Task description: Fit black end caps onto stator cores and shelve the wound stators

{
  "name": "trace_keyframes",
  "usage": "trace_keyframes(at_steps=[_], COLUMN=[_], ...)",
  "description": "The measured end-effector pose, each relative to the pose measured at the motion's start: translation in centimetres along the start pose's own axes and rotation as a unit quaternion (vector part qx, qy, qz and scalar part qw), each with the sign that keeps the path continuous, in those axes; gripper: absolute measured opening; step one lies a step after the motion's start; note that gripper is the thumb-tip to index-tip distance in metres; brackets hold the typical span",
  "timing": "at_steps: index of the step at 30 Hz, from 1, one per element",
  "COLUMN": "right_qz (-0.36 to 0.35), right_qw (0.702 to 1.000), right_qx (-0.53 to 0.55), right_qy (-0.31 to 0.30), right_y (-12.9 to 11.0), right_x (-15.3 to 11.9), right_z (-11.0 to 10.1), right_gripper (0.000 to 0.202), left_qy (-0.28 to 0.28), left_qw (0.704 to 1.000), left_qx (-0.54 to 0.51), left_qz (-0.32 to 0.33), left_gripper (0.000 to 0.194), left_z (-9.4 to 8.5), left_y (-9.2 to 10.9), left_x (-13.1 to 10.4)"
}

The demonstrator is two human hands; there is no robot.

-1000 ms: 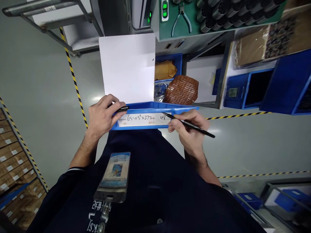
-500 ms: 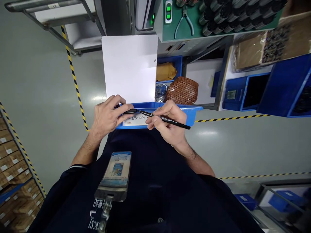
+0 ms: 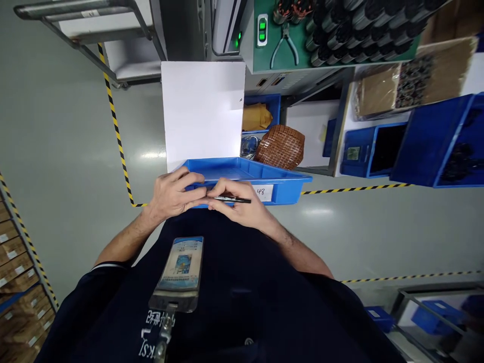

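Observation:
A black marker pen (image 3: 238,200) lies level in front of a blue plastic bin (image 3: 288,193). My right hand (image 3: 247,209) pinches it between thumb and fingers, its dark tail end sticking out to the right. From the left, my left hand (image 3: 174,191) meets my right fingertips at the pen's other end. Its fingers are closed around the cap end, which they mostly hide. Both hands rest close to the bin's near wall. A white label (image 3: 263,192) with handwriting shows on that wall, partly covered by my right hand.
Beyond the bin stands a white board (image 3: 204,111). Behind it to the right are a brown woven seat (image 3: 282,147) and a blue box with yellow paper (image 3: 257,117). Pliers (image 3: 285,45) and several metal parts lie on a green bench top (image 3: 264,61). A metal cart (image 3: 113,38) stands at far left.
My right hand has moved left, bringing the pen's tip into the cap held by my left hand. The bin has tilted, showing more of its inside, and the label's right end is uncovered.

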State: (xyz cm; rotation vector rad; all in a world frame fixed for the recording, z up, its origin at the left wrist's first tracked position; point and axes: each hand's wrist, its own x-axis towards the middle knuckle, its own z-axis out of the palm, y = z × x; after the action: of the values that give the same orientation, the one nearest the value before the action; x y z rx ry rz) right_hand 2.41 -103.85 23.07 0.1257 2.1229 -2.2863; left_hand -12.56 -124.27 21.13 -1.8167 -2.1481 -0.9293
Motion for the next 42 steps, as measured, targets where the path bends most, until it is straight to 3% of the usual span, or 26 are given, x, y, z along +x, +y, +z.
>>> trace_keyframes(at_steps=[3,4,6,9,13,14,16,18,20,25,30,36,39,42], right_qz=[-0.028,-0.031,-0.028,0.008,0.062,0.073,0.096,0.116,0.132,0.190,0.276,0.383,0.423,0.448], right_qw=[0.999,0.999,0.995,0.978,0.974,0.973,0.969,0.962,0.954,0.934,0.897,0.826,0.784,0.748], right_qx=[-0.032,-0.025,0.018,0.103,0.117,0.113,0.105,0.094,0.079,0.040,0.015,-0.014,-0.029,-0.035], right_qy=[-0.012,0.011,0.091,0.181,0.187,0.188,0.200,0.227,0.258,0.301,0.345,0.414,0.454,0.488], right_y=[0.2,0.4,0.8,2.2,4.6,5.2,6.4,7.4,8.4,11.5,17.2,22.5,24.2,26.0], right_x=[-0.7,-1.2,-2.3,-3.7,-4.2,-4.1,-4.1,-4.3,-4.7,-6.2,-8.4,-15.5,-19.8,-23.4], right_z=[-0.8,-1.3,-2.6,-4.0,-3.8,-3.5,-2.6,-1.7,-1.0,-0.5,-0.5,0.2,-0.2,-2.0], right_gripper=[0.006,0.006,0.012,0.030,0.041,0.042,0.048,0.053,0.054,0.048,0.055,0.047,0.039,0.035], left_qy=[0.039,0.039,0.035,0.057,0.094,0.080,0.001,-0.098,-0.163,-0.253,-0.336,-0.428,-0.461,-0.479], left_qw=[0.994,0.987,0.972,0.966,0.970,0.972,0.970,0.952,0.935,0.910,0.873,0.830,0.816,0.807], left_qx=[-0.024,-0.016,0.022,0.050,0.060,0.059,0.028,-0.020,-0.057,-0.107,-0.146,-0.137,-0.120,-0.106], left_qz=[-0.104,-0.155,-0.233,-0.249,-0.215,-0.212,-0.241,-0.288,-0.311,-0.312,-0.322,-0.329,-0.327,-0.328], left_gripper=[0.080,0.082,0.067,0.056,0.058,0.060,0.063,0.067,0.069,0.061,0.044,0.038,0.039,0.039], left_z=[0.0,0.0,0.2,1.0,4.0,5.0,7.2,9.5,11.7,16.7,21.6,26.6,28.4,29.9], left_y=[0.7,1.0,1.5,2.0,0.8,0.0,-1.8,-3.7,-5.5,-8.9,-12.8,-15.8,-15.8,-15.3], left_x=[-0.8,-1.2,-2.0,-3.3,-5.3,-5.9,-7.4,-9.0,-10.8,-14.9,-18.4,-21.0,-20.4,-18.8])
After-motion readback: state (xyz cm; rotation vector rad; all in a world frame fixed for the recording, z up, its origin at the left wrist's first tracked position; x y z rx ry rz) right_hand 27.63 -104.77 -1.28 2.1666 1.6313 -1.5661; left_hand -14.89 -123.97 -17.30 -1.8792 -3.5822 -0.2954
